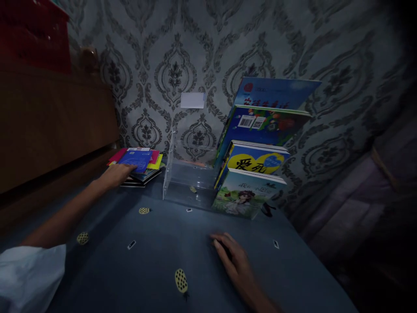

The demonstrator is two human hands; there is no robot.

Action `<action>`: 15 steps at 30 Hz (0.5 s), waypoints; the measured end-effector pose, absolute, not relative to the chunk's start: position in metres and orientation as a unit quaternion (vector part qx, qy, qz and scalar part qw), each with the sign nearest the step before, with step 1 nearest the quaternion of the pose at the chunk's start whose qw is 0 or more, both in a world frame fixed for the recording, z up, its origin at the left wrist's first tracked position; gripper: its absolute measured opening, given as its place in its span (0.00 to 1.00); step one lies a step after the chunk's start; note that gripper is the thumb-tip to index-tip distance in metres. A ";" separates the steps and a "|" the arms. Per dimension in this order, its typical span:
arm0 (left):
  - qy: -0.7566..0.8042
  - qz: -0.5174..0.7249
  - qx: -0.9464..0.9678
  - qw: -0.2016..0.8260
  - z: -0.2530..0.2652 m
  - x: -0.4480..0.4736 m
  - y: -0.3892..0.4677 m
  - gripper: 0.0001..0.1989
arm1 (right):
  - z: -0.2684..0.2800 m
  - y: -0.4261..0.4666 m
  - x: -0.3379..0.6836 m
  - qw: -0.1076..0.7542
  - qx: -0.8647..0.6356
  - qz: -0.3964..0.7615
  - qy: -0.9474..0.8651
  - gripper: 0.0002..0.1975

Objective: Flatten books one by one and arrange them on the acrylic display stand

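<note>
My left hand (117, 174) reaches to a small stack of booklets at the left. Its fingers lie over the lower left part of a blue booklet (140, 160) on top. Under that booklet show a pink one (155, 155), a yellow one (157, 164) and darker books (143, 179). My right hand (233, 254) is over the front of the table, loosely bent, slightly blurred, with nothing visible in it. Beyond it is a clear acrylic stepped rack (189, 191). Several picture books lean in its right half, with a green-covered book (243, 195) in front.
Behind the green book are a blue and yellow book (254, 163), a dark blue book (257, 126) and a lighter blue book (273, 91). A white label (192, 100) shows above the rack's left half. A wooden cabinet (55, 126) borders the left, a curtain (365, 191) the right.
</note>
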State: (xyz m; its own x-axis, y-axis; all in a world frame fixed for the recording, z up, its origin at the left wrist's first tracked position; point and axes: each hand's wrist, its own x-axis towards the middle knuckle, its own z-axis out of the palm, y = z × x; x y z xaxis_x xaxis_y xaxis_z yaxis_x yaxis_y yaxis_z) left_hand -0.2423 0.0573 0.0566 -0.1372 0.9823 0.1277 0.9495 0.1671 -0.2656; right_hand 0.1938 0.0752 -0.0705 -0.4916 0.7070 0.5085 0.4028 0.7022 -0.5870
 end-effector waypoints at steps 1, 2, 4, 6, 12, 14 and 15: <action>-0.751 0.072 -0.640 0.143 0.058 -0.234 0.051 0.23 | -0.071 0.075 0.194 0.379 -0.327 0.203 -0.842 0.18; -0.751 0.082 -0.637 0.150 0.058 -0.225 0.044 0.24 | -0.071 0.075 0.194 0.377 -0.325 0.205 -0.842 0.18; -0.748 0.099 -0.637 0.158 0.055 -0.207 0.028 0.26 | -0.072 0.074 0.194 0.375 -0.326 0.206 -0.843 0.17; -0.741 0.114 -0.643 0.156 0.047 -0.188 0.011 0.27 | -0.073 0.074 0.195 0.373 -0.329 0.207 -0.843 0.17; -0.705 0.137 -0.692 0.074 0.008 -0.135 -0.034 0.22 | -0.068 0.070 0.195 0.364 -0.333 0.206 -0.845 0.16; -0.687 0.122 -0.713 0.067 -0.004 -0.117 -0.044 0.20 | -0.064 0.068 0.193 0.363 -0.331 0.212 -0.845 0.16; -0.675 0.104 -0.727 0.066 -0.009 -0.108 -0.047 0.19 | -0.062 0.067 0.191 0.364 -0.326 0.215 -0.845 0.15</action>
